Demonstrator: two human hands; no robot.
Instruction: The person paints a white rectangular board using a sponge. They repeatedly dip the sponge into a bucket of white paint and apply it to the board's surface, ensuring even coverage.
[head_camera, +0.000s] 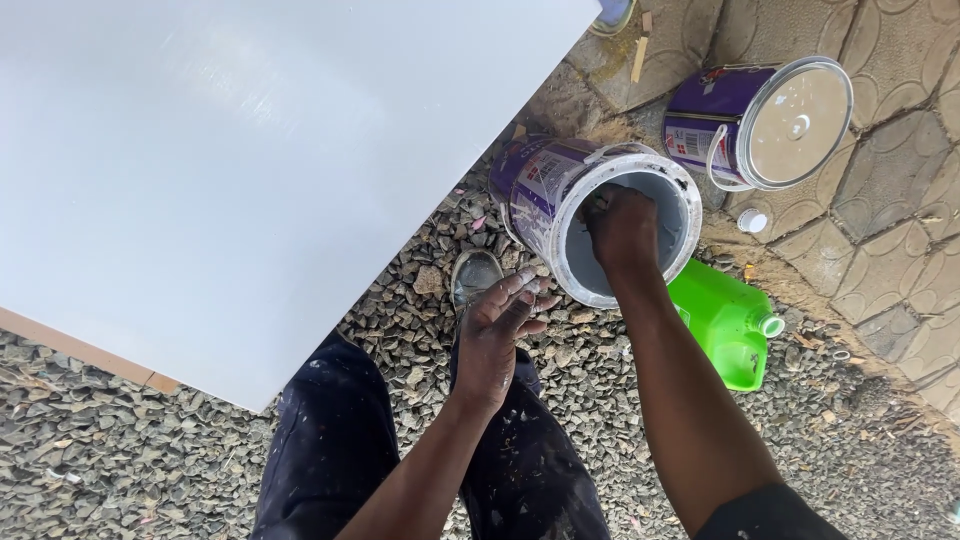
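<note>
An open purple paint can (545, 190) with a white-smeared rim lies tilted toward me on the gravel. My right hand (622, 228) reaches inside its mouth, fingers curled; what it grips is hidden by the hand. My left hand (500, 322) hovers just below and left of the can's rim, fingers spread and streaked with white paint, holding nothing. A large white painted board (230, 150) fills the upper left.
A second purple can (760, 120) with its lid on lies on the paving stones at upper right. A green plastic jug (728, 322) lies by my right forearm, a small white cap (752, 221) nearby. My dark paint-spattered trousers (340, 450) and shoe (473, 275) are below.
</note>
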